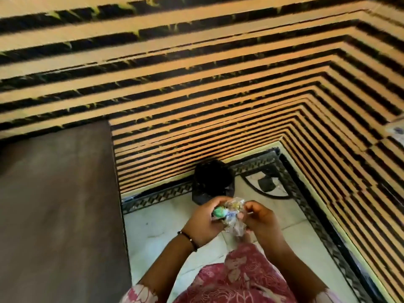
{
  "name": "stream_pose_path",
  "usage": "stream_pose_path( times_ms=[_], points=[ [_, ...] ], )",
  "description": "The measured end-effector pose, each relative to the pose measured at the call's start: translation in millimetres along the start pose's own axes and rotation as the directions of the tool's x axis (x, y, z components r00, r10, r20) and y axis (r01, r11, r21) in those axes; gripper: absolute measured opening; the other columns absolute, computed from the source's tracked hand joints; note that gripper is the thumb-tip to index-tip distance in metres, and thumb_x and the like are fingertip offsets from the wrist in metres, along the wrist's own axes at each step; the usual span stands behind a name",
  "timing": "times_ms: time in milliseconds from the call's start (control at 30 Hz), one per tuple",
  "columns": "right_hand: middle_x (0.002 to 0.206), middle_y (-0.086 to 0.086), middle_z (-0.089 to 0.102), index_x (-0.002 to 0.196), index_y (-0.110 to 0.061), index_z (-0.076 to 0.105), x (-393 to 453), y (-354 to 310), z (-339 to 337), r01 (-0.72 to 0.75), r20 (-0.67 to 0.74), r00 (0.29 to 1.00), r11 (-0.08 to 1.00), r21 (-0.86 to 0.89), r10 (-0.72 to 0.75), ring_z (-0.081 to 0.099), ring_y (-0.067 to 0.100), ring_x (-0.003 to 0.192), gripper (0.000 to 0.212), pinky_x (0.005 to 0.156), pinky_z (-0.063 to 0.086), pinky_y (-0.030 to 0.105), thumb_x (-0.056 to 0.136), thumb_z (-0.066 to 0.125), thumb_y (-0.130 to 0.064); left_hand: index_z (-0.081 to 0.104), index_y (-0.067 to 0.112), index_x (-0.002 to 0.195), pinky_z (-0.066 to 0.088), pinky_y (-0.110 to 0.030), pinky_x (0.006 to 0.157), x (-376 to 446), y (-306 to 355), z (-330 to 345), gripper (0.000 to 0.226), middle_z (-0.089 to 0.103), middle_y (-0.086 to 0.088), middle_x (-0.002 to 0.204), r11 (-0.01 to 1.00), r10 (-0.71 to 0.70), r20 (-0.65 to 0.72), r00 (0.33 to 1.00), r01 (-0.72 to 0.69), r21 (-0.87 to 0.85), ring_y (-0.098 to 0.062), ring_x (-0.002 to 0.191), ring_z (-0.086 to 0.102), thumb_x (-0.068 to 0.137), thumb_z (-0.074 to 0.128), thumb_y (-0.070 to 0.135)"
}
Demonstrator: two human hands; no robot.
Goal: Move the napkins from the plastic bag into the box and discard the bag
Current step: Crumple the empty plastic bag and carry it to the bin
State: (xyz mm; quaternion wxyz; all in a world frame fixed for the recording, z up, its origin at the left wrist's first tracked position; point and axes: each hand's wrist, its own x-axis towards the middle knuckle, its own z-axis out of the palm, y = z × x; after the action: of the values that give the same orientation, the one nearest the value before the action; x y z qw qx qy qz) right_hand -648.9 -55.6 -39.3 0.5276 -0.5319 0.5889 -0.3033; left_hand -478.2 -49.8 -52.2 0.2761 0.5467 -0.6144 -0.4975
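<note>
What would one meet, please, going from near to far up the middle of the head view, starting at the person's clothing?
Patterned pink clothing → crumpled plastic bag held between left hand and right hand → black bin on the tiled floor → striped wall.

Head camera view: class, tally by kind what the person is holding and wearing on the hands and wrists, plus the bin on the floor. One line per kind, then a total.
Hands: 2, left hand, right hand
Crumpled plastic bag: 1
Bracelet: 1
Black bin: 1
Total: 5
</note>
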Motion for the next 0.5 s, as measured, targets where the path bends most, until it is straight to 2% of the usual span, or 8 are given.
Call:
stream_pose_path(
  times_ms=[67,133,167,233,300,367,400,500],
  points=[
    [0.066,-0.006,0.065,0.073,-0.024,0.060,35.8,2.3,-7.7,0.007,0.078,0.997,0.994,-0.106,0.002,0.061,0.002,0.058,0.019,0.053,0.050,0.017,0.084,0.062,-0.009,0.050,0.025,0.119,0.037,0.001,0.083,20.3,-6.6,1.5,0.047,0.057,0.015,0.109,0.997,-0.058,-0.086,0.995,0.053,-0.055,0.017,0.094,0.054,0.079,0.071,0.015],
    [0.069,-0.003,0.068,0.074,-0.024,0.062,74.9,2.8,-18.3,-0.011,0.150,0.988,0.994,-0.113,0.028,0.063,0.008,0.064,0.017,0.059,0.053,0.028,0.083,0.064,-0.010,0.047,0.026,0.117,0.039,0.001,0.081,44.0,-13.8,4.2,0.049,0.056,0.018,0.106,0.981,-0.148,-0.128,0.981,0.130,-0.141,0.022,0.093,0.052,0.077,0.073,0.011],
    [0.068,-0.004,0.068,0.074,-0.023,0.062,92.6,4.7,-25.3,-0.032,0.173,0.984,0.993,-0.113,0.052,0.064,0.009,0.065,0.018,0.060,0.053,0.029,0.083,0.064,-0.007,0.048,0.027,0.117,0.041,-0.002,0.080,54.8,-17.6,6.7,0.051,0.057,0.016,0.107,0.971,-0.193,-0.148,0.970,0.167,-0.172,0.020,0.092,0.054,0.076,0.074,0.014],
    [0.064,-0.011,0.068,0.073,-0.021,0.062,138.9,10.9,-41.8,-0.060,0.230,0.969,0.990,-0.125,0.087,0.061,0.003,0.061,0.021,0.057,0.050,0.022,0.082,0.063,-0.002,0.051,0.032,0.116,0.051,-0.015,0.081,82.4,-27.8,13.4,0.052,0.060,0.012,0.110,0.932,-0.305,-0.195,0.932,0.250,-0.261,0.004,0.093,0.061,0.071,0.078,0.028],
    [0.063,-0.014,0.067,0.074,-0.022,0.063,186.2,23.7,-58.1,-0.055,0.279,0.955,0.984,-0.170,0.102,0.059,0.007,0.062,0.019,0.058,0.048,0.025,0.081,0.065,-0.005,0.053,0.032,0.115,0.055,-0.027,0.082,109.8,-43.4,21.4,0.053,0.061,0.008,0.115,0.883,-0.413,-0.241,0.878,0.321,-0.342,-0.011,0.096,0.063,0.069,0.078,0.034],
    [0.066,-0.008,0.066,0.077,-0.025,0.063,231.9,43.0,-72.3,-0.070,0.296,0.945,0.971,-0.229,0.138,0.057,0.014,0.066,0.017,0.063,0.047,0.033,0.080,0.068,-0.009,0.054,0.029,0.113,0.054,-0.024,0.082,138.7,-64.0,32.7,0.044,0.061,0.005,0.115,0.841,-0.498,-0.292,0.817,0.373,-0.392,-0.016,0.097,0.062,0.074,0.076,0.025],
    [0.067,-0.007,0.065,0.078,-0.026,0.063,252.7,52.9,-77.7,-0.066,0.288,0.948,0.967,-0.246,0.138,0.057,0.013,0.066,0.017,0.064,0.047,0.032,0.080,0.069,-0.010,0.055,0.029,0.110,0.053,-0.023,0.082,150.9,-75.8,37.8,0.039,0.062,0.005,0.113,0.822,-0.534,-0.316,0.784,0.394,-0.411,-0.017,0.097,0.062,0.077,0.074,0.021],
    [0.069,-0.007,0.066,0.077,-0.026,0.061,314.3,86.3,-79.5,-0.015,0.275,0.956,0.949,-0.315,0.106,0.059,-0.001,0.063,0.018,0.059,0.047,0.017,0.081,0.067,-0.010,0.056,0.029,0.105,0.051,-0.025,0.084,189.2,-118.2,56.2,0.029,0.063,0.002,0.112,0.755,-0.636,-0.348,0.689,0.462,-0.465,-0.022,0.102,0.061,0.081,0.069,0.018]
  ],
)
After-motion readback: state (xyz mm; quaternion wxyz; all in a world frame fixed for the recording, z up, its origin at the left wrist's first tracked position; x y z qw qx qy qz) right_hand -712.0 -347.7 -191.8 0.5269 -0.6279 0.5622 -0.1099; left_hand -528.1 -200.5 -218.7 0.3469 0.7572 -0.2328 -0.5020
